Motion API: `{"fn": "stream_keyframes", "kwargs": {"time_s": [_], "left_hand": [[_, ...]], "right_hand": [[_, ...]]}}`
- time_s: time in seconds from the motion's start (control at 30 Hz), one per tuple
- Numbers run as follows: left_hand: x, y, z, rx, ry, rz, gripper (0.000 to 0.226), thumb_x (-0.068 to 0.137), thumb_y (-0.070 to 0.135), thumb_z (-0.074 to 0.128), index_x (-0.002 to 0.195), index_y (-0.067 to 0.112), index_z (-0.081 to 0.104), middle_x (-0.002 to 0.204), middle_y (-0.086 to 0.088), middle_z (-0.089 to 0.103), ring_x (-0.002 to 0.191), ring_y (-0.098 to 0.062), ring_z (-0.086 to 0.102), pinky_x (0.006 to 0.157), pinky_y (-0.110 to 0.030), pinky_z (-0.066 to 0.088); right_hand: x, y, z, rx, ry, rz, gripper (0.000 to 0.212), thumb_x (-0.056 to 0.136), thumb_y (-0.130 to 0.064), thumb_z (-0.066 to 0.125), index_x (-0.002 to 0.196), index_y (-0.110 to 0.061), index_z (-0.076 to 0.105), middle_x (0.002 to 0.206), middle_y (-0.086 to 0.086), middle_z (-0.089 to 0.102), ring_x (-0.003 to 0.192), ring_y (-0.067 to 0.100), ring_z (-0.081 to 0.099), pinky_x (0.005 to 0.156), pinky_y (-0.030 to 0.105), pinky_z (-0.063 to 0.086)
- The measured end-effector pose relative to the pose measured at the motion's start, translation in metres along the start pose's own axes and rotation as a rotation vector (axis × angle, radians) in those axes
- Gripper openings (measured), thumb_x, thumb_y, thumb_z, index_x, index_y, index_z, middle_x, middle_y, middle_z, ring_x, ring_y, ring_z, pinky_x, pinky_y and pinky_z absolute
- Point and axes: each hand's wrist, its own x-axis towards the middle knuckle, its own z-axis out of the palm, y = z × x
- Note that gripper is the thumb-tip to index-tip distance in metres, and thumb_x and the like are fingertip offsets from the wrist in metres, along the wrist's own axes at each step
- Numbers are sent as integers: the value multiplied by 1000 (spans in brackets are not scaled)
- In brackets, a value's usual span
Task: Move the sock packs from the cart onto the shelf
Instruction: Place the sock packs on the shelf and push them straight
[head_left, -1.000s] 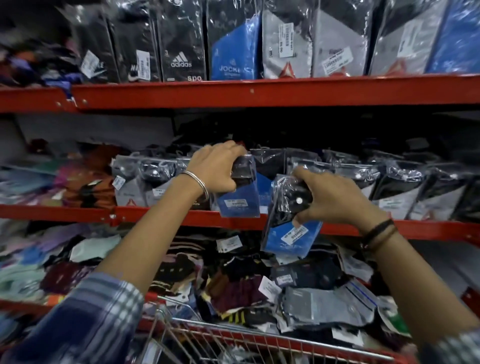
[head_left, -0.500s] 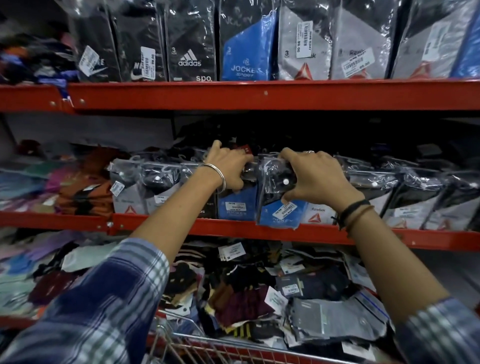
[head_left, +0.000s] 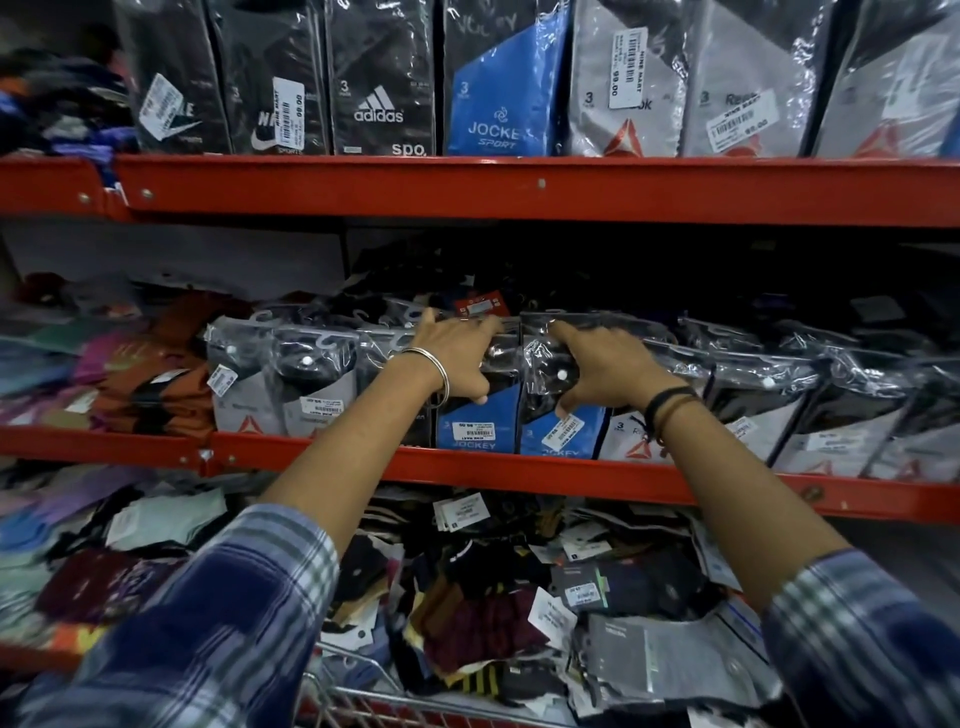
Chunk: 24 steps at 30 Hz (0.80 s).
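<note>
A blue pack, held below the shelf edge 1 s ago, is now stood in the row at that edge. It is gripped by the right hand, fingers over its top, thumb on its front. The neighbouring pack is gripped by the left hand. Placement appears nearly done.

Both arms outstretched, left hand fingers spread, palm down, right hand gripping
</note>
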Motion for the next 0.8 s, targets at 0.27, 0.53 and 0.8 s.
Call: {"fn": "stream_keyframes", "kwargs": {"time_s": [0.27, 0.53, 0.8], "left_hand": [[-40, 19, 47, -103, 509, -30, 87, 59, 19, 67, 135, 14, 26, 145, -10, 25, 131, -30, 26, 113, -51, 19], [-58, 31, 143, 20, 633, 258, 68, 94, 38, 38, 149, 11, 7, 159, -4, -5, 146, -21, -1, 119, -41, 5], [-39, 28, 155, 71, 519, 171, 68, 97, 54, 9, 149, 12, -7, 156, -3, -20, 145, -18, -12, 117, -40, -7]], "right_hand": [[-20, -6, 25, -129, 341, -4, 90, 64, -42, 77, 138, -13, 34, 138, 12, 42, 124, 31, 44, 112, 49, 24], [-69, 10, 124, -91, 590, -249, 56, 90, -50, 44, 135, -17, 41, 149, 3, 39, 142, 18, 24, 115, 40, 14], [-54, 35, 135, -211, 317, -199, 84, 86, -73, 15, 149, -18, 13, 159, -2, -14, 147, 15, -10, 118, 40, -11]]}}
